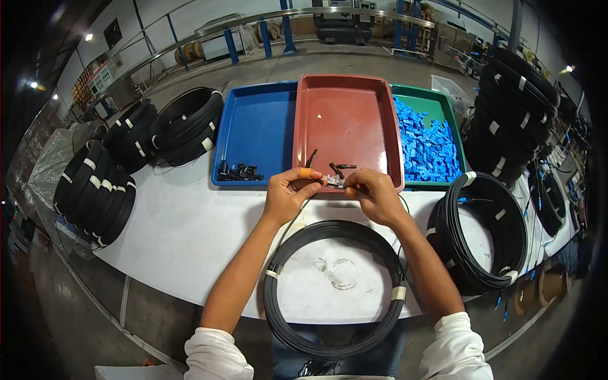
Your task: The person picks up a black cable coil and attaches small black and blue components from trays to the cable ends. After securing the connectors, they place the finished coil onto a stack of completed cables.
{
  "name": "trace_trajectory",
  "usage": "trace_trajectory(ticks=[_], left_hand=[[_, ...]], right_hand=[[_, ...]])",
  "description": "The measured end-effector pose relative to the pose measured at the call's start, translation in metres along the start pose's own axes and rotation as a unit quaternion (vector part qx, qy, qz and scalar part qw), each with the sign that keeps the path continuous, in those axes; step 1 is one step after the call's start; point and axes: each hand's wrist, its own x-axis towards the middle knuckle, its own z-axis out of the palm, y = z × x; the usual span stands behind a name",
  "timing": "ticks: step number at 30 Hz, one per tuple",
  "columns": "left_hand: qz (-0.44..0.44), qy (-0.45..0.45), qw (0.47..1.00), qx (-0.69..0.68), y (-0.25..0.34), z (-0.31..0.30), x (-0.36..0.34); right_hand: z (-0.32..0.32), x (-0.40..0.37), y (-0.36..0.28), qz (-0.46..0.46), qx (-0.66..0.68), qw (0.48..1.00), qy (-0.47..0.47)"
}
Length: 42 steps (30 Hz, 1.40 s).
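My left hand (291, 192) is closed in a pinch on a thin black cable, near the front edge of the red tray (348, 126). An orange band wraps one of its fingers. My right hand (373, 195) pinches something small and dark close beside it; the fingers hide most of it. Small black and clear parts (342, 166) lie in the tray just behind the fingertips. From my hands the cable runs down to a black cable coil (273, 297) with pale tape bands, lying at the table's front edge between my forearms.
A blue tray (259, 126) with black pieces stands left, and a green tray (430, 104) full of blue connectors (430, 145) right. Cable coils stand at left (95, 193) and right (481, 234), with a tall stack (510, 114) behind at right.
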Motion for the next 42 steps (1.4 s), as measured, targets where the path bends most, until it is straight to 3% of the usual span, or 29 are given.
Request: trace_trajectory(ticks=[8, 16, 27, 32, 34, 38, 42], left_hand=[[0.011, -0.003, 0.998, -0.058, -0.02, 0.008, -0.017], [0.018, -0.035, 0.999, -0.02, -0.014, 0.013, -0.025], [0.0, -0.044, 0.999, 0.017, -0.012, 0.013, -0.027], [-0.007, -0.055, 0.996, 0.072, -0.009, 0.014, -0.028], [0.002, -0.065, 0.992, 0.107, -0.006, 0.014, -0.028], [0.032, -0.066, 0.983, 0.169, 0.0, 0.016, -0.027], [0.038, -0.076, 0.98, 0.182, -0.002, 0.015, -0.028]], right_hand=[[0.002, -0.017, 0.002, -0.039, -0.016, 0.999, 0.004], [0.0, -0.027, 0.0, -0.037, 0.04, 0.998, 0.011], [0.002, -0.028, -0.001, -0.053, -0.012, 0.999, -0.002], [0.009, -0.03, 0.004, -0.071, -0.014, 0.997, 0.004], [0.011, -0.03, -0.002, -0.121, -0.04, 0.992, 0.004], [0.01, -0.028, -0.004, -0.077, -0.025, 0.996, -0.024], [0.013, -0.028, 0.0, -0.11, -0.03, 0.993, -0.017]])
